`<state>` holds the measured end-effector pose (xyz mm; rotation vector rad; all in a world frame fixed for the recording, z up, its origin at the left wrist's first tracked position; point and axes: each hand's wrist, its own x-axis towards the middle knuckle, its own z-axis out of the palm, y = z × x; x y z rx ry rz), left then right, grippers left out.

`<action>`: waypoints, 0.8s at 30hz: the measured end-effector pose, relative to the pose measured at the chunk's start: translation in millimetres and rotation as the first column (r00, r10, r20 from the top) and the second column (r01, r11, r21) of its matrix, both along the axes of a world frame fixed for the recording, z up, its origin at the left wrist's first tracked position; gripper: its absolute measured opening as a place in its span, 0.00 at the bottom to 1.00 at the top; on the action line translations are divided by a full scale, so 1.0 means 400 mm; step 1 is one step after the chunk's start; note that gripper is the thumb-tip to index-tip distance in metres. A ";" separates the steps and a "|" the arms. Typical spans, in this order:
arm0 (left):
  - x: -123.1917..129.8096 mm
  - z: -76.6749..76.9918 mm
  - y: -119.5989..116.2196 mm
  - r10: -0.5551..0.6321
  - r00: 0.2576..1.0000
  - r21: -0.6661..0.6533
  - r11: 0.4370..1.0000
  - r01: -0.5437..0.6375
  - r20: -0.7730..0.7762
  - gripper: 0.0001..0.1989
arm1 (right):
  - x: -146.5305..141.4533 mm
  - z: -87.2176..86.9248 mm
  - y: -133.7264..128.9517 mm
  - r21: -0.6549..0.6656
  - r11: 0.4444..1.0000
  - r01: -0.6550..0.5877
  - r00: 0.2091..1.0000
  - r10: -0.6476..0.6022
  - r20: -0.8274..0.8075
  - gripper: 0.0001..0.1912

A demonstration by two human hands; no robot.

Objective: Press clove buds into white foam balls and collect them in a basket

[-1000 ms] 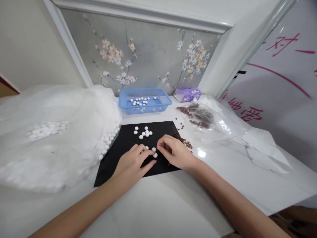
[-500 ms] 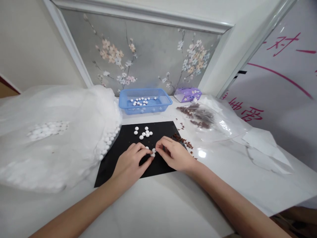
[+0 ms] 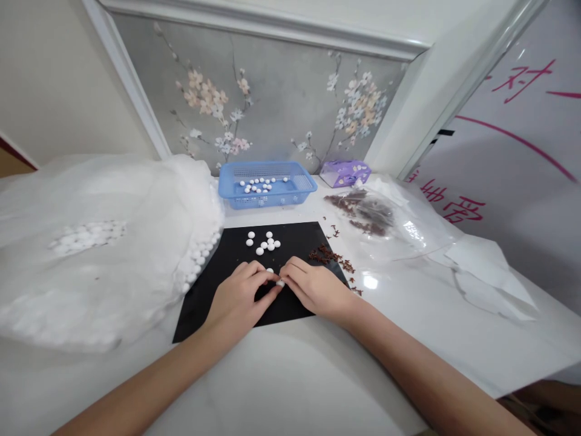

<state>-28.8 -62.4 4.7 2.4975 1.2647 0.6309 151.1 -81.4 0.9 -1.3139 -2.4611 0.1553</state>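
Observation:
Over a black mat [image 3: 200, 309], my left hand [image 3: 242, 293] pinches a small white ball [image 3: 280, 283] between thumb and forefinger. My right hand [image 3: 315, 287] meets it from the right, its fingers closed at the ball; whatever they hold is hidden. Another white ball [image 3: 269, 270] shows just behind the fingertips. Several loose white balls [image 3: 271, 246] rest farther back on the mat. Small brown clove-like pieces [image 3: 324, 254] are scattered over the mat's right edge and onto the table.
Behind the mat stands a blue basket [image 3: 227, 197] with several white balls. A large bag of white balls [image 3: 91, 290] fills the left. On the right are a clear bag of brown pieces [image 3: 408, 233], a purple packet [image 3: 345, 174] and white paper [image 3: 490, 275].
My right hand has moved slightly left, up against my left fingertips. Its fingers are closer together, and less of the white at the fingertips shows now.

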 end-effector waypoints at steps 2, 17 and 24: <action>0.001 0.003 0.000 0.022 1.000 -0.013 1.000 -0.022 0.007 0.09 | -0.002 -0.004 -0.001 0.019 1.000 -0.005 0.998 0.003 0.055 0.09; -0.002 0.006 0.000 0.039 0.999 -0.050 0.998 -0.038 0.014 0.09 | 0.007 0.005 -0.010 0.031 0.995 -0.090 0.992 0.092 -0.087 0.11; -0.001 0.009 0.000 0.056 0.998 -0.099 0.994 -0.056 -0.005 0.09 | 0.002 0.005 -0.016 0.022 0.996 -0.082 0.990 0.083 -0.110 0.12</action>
